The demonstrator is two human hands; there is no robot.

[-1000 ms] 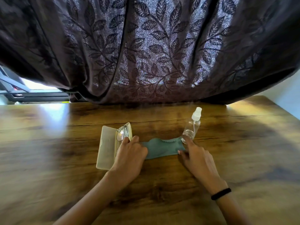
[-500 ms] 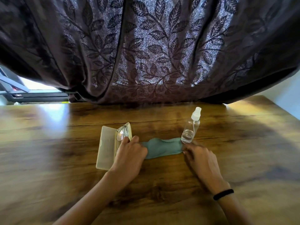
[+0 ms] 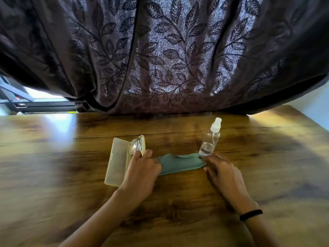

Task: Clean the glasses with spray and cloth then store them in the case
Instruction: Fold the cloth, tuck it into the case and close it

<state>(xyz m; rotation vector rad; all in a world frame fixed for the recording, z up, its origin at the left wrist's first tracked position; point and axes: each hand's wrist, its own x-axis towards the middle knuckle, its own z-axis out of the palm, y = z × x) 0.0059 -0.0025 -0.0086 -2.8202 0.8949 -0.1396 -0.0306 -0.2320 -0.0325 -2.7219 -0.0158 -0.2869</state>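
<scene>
Glasses (image 3: pixel 134 148) lie in the open case (image 3: pixel 116 161) on the surface (image 3: pixel 53 175), not yet taken out. The left hand (image 3: pixel 142 172) covers the case's near end with fingertips on a lens, apparently to lift the frame; an actual grip cannot be confirmed. The right hand (image 3: pixel 222 173) rests loose-fingered, holding nothing, touching one end of the cloth (image 3: pixel 179 164), likely steadying it. The spray bottle (image 3: pixel 210 139) stands upright just behind, within reach.

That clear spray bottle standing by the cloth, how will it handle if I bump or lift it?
Probably tippy: the spray bottle is tall, slim and upright. Likely light, since little liquid seems to sit near its base. Its smooth clear wall may be slippery.
</scene>
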